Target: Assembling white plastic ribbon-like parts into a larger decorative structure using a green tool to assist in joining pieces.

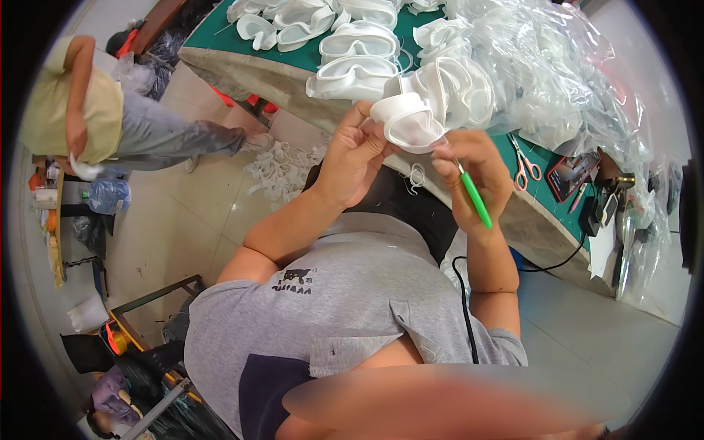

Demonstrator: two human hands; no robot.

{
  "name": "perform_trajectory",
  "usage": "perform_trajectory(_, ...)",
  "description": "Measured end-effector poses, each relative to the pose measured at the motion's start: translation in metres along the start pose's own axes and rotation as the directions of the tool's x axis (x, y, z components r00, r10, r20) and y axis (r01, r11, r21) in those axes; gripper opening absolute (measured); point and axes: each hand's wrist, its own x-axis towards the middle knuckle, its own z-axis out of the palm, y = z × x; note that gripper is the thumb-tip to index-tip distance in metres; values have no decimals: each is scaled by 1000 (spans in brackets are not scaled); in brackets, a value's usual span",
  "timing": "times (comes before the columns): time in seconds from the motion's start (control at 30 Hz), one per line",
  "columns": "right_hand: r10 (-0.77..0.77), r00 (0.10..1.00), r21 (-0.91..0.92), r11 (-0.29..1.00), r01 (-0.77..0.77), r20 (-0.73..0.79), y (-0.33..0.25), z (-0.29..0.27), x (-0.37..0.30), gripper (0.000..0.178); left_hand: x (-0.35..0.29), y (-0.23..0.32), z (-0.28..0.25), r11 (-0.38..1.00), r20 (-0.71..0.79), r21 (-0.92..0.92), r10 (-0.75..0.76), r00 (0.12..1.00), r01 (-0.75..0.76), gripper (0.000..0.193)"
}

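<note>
My left hand [358, 160] is closed on a pair of white goggles [412, 121] with a clear lens, gripping its left end between thumb and fingers. The goggles are held tilted in front of the table edge. In my closed right hand [480, 172] is a tool with a green handle [475, 199] and a thin metal shaft; its tip is hidden by the fingers, so its exact kind cannot be told. The right fingertips meet the goggles' lower right edge. Just beyond lie more white goggles [358, 77], several of them in rows on the green tabletop.
Clear plastic bags [543, 66] cover the table's right side. Scissors with orange handles [524, 165] and a phone [572, 174] lie near its edge. White scraps [282, 172] are heaped on the floor. A person in yellow [95, 110] stands at left; another person [114, 400] is at lower left.
</note>
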Motion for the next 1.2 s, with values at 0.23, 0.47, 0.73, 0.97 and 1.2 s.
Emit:
perform_trajectory(0.23, -112, 988, -143, 982, 127, 103, 2, 9, 3, 11, 0, -3, -7, 999, 84, -24, 42, 996, -40, 24)
perform_trajectory(0.47, -71, 994, -207, 974, 88, 87, -2, 16, 5, 11, 0, -1, -3, 998, 22, 22, 54, 998, -54, 15)
perform_trajectory(0.73, -388, 910, -581, 779, 237, -148, 30, -2, 6, 10, 4, -6, -12, 980, -24, 154, 134, 991, -129, 14)
perform_trajectory(0.97, 50, 692, 99, 995, 32, -720, 46, -114, 13, 18, 17, 17, -32, 947, 190, -321, 75, 979, -10, 25)
perform_trajectory(1.2, 331, 925, 628, 764, -146, -187, 18, -28, 5, 22, 16, -10, -11, 739, 296, 358, -669, 681, 571, 85)
